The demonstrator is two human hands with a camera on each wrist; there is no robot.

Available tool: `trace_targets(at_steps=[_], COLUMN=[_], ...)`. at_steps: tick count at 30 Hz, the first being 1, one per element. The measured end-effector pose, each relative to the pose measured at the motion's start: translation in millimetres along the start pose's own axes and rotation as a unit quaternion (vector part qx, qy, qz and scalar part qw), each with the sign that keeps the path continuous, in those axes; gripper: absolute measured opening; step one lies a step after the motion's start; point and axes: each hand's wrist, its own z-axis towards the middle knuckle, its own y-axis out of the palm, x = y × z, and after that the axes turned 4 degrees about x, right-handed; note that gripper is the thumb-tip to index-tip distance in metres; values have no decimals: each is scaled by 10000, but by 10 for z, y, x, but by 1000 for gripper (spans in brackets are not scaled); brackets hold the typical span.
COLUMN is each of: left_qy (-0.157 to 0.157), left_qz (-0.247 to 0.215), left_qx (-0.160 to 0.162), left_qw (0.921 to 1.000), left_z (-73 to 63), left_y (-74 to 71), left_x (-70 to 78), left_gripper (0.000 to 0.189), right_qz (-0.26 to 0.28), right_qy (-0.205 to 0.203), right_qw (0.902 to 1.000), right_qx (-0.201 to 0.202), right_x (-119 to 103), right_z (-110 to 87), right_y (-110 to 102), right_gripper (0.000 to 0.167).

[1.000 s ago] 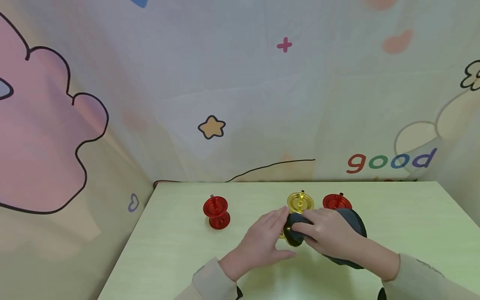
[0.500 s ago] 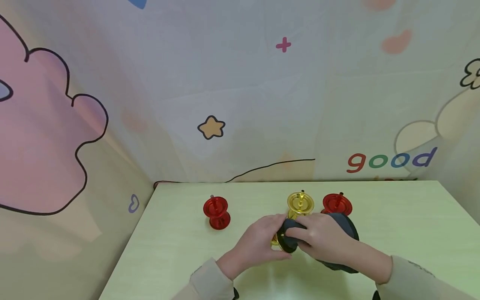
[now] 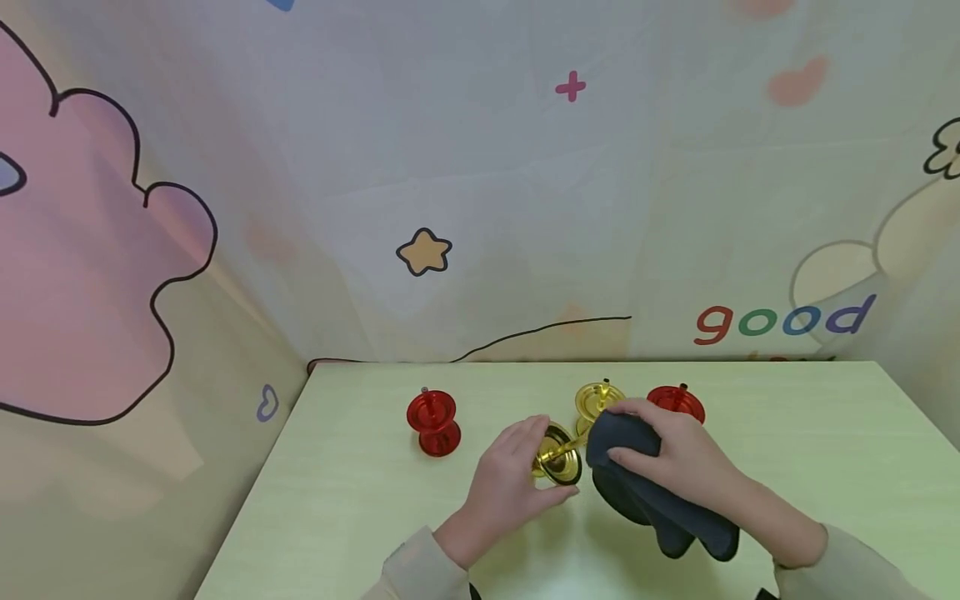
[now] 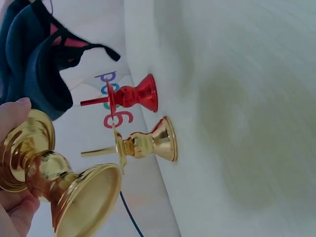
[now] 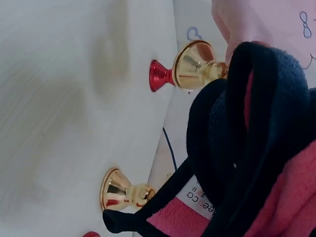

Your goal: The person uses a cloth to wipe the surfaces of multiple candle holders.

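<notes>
The gold candle holder (image 3: 567, 472) is up off the table (image 3: 337, 517), tipped on its side. The L hand (image 3: 504, 483) has thumb & fingers clamped on it. Its spike points at a dark blue cloth (image 3: 628, 427) w/ a pink side & white tag; can't tell if they touch. The R hand (image 3: 678, 454) has thumb & fingers clamped on the cloth. Just behind, a 2nd gold candle holder (image 3: 592, 401) stands up, w/ a red candle holder (image 3: 670, 401) near it on the R. Another red candle holder (image 3: 433, 417) stands well apart on the L. At the back is a pale wall w/ a star (image 3: 423, 252) & "good" on it
</notes>
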Motion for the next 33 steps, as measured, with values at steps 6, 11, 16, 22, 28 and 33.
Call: trace_targets(at_steps=[6,11,16,22,28,33], left_qy=[-212,54,429,549,714,443], left_qz=[-228,-389,-491,-587,-887,-2104], left_qx=[479,716,1143,1313,1106,153], left_qw=[9984,9967,9913,9881,9873,9765], left_z=[25,33,49,43,24,8], left_y=[-33,-20,5,1,-40,-107], left_x=[13,66,86,95,118,139], left_gripper=[79,80,80,77,75,77], right_qz=[281,409,256,444,657,1115], right_qy=[471,304,234,348,504,252], right_qw=[9984,9987,9993,9983,9961,9918], right_qx=[155,-86,-109,-170,-312,-566], right_x=[45,-45,-146,-192,-178,-109], right_z=[-20,1,4,-22,-35,-42], right_y=[-36,13,60,121,140,129], right_gripper=[36,32,27,25,26,27])
